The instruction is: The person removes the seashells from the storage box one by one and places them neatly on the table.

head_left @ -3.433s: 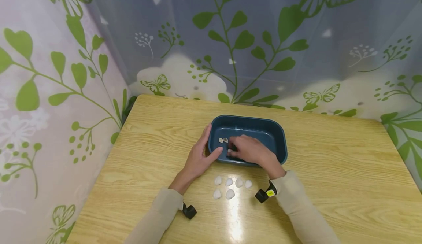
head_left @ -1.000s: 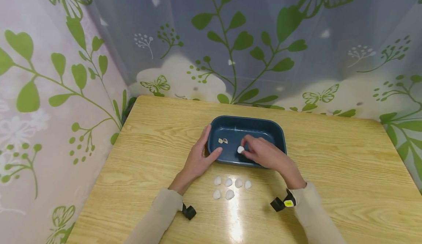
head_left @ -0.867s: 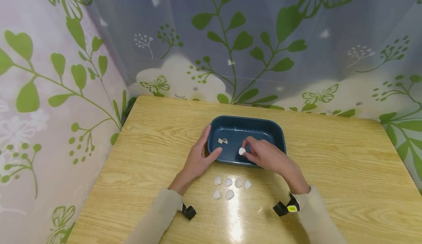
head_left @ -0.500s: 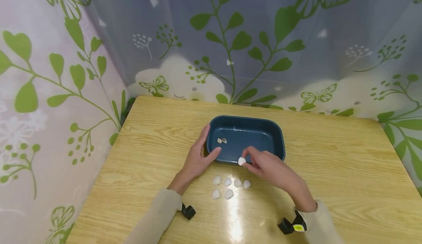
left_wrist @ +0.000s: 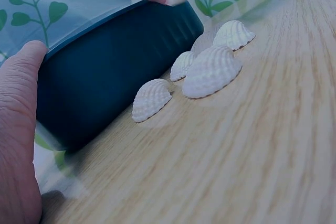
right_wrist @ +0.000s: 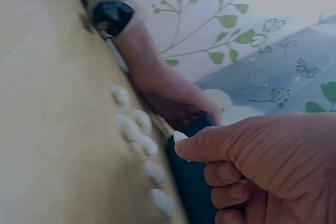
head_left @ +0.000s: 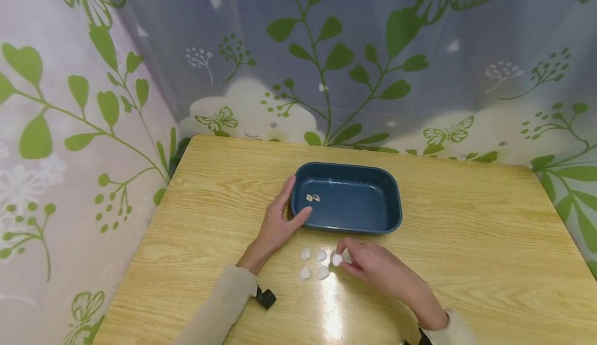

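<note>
In the head view my right hand [head_left: 380, 272] pinches a white ribbed seashell [head_left: 337, 260] between thumb and fingertips, close over the table in front of the tub. The right wrist view shows the same seashell [right_wrist: 180, 136] at the tip of the thumb. My left hand [head_left: 278, 223] holds the left front corner of a dark blue tub [head_left: 354, 228], thumb at the front rim and fingers along the left side. Several white seashells [head_left: 323, 272] lie in two rows before the tub. Two small brownish shells [head_left: 312, 198] sit inside it, towards the left.
The wood-grain table [head_left: 224, 179] reaches back to a patterned curtain [head_left: 364, 101]. Another patterned curtain [head_left: 70, 179] hangs along the left side. A black wrist camera [head_left: 266, 299] sits at my left cuff.
My right hand has lifted a white seashell from inside the tub and carried it over the front rim to the shells on the table. The left hand has stayed at the tub's corner.
</note>
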### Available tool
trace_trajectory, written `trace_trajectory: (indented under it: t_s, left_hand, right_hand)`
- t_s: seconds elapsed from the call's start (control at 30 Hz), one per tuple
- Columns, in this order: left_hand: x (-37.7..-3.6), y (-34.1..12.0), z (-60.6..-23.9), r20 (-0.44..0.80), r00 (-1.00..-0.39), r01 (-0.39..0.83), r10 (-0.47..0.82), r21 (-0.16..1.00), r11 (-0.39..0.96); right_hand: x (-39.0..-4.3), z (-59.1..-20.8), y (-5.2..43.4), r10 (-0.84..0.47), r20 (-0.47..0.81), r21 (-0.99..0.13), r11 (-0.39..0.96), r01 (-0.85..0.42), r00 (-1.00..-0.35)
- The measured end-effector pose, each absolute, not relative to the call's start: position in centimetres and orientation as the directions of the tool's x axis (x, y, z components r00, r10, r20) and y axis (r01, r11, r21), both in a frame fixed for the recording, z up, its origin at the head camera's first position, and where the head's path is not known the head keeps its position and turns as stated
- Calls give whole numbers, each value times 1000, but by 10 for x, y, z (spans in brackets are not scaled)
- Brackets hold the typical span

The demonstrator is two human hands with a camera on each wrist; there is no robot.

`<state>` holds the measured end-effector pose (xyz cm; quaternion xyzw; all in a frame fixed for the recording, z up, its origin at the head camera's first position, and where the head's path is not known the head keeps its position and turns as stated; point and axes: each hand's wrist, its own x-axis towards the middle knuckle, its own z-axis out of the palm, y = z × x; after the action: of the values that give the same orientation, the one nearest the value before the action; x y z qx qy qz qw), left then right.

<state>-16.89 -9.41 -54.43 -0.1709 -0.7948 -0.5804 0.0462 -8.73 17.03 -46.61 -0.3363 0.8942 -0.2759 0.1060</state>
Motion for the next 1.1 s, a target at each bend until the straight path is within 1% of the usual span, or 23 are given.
trace_trajectory:
  t_s: [0.23,0.5,0.67,0.83,0.97,1.1]
  left_hand:
    - [-170,-94,-545,288,-936,337,204,900,275]
    - [-170,-93,-547,296,-935,339,195,905,255]
    - [-169,-93,-546,295,-937,335,186,910,244]
    - [-169,-93,-545,290,-941,325,176,917,229]
    - [-169,-94,-546,299,-939,331,171,920,211]
    - [-169,-95,-546,310,-935,342,173,918,202]
  right_hand:
    - [-78,-478,169,-680,-50,-565,623,-541,-732]
    - [-77,-479,169,-675,-151,-566,658,-497,-722]
    - [-77,-480,168,-667,-173,-568,669,-480,-725]
    - [-79,-474,167,-661,-147,-576,662,-480,-736]
    - [-84,-462,166,-662,-71,-561,645,-519,-746]
    - [-96,-445,165,-669,16,-530,624,-574,-743]
